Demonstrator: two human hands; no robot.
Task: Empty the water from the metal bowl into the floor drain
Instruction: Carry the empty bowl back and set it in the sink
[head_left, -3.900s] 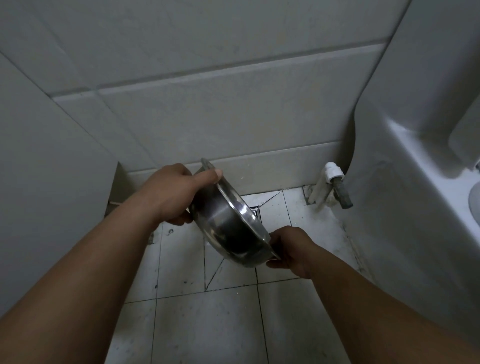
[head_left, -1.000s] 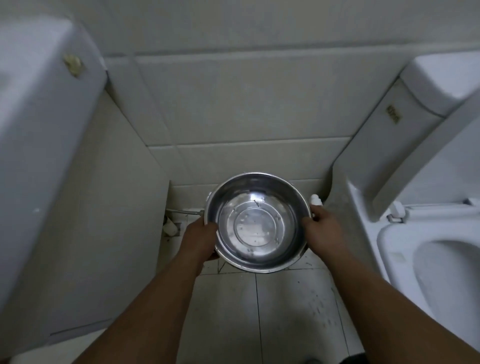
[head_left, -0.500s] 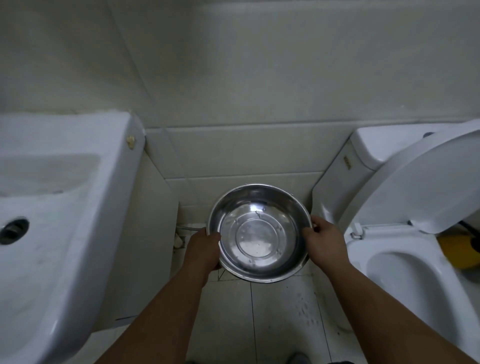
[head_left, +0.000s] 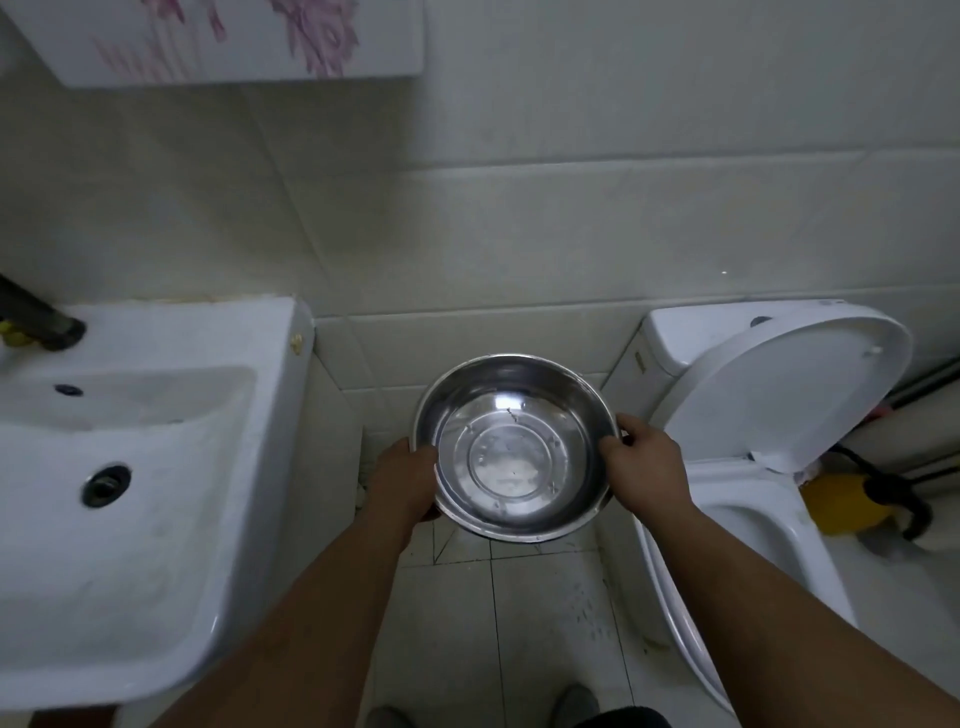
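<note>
The metal bowl (head_left: 514, 447) is held level and mouth-up between the washbasin and the toilet, well above the floor. Its shiny inside shows only a few droplets and a small wet patch. My left hand (head_left: 402, 480) grips the bowl's left rim, thumb over the edge. My right hand (head_left: 644, 467) grips the right rim the same way. The bowl hides the floor drain below it.
A white washbasin (head_left: 130, 493) fills the left side, with a dark tap at its back. A white toilet (head_left: 737, 519) with its lid raised stands on the right, a yellow object (head_left: 841, 504) beyond it. Tiled floor (head_left: 493, 623) lies between them, my shoes at the bottom edge.
The bowl went from tipped on edge low over the floor drain to level and mouth-up. I have stood up: the view rose, and the basin and toilet came fully into sight.
</note>
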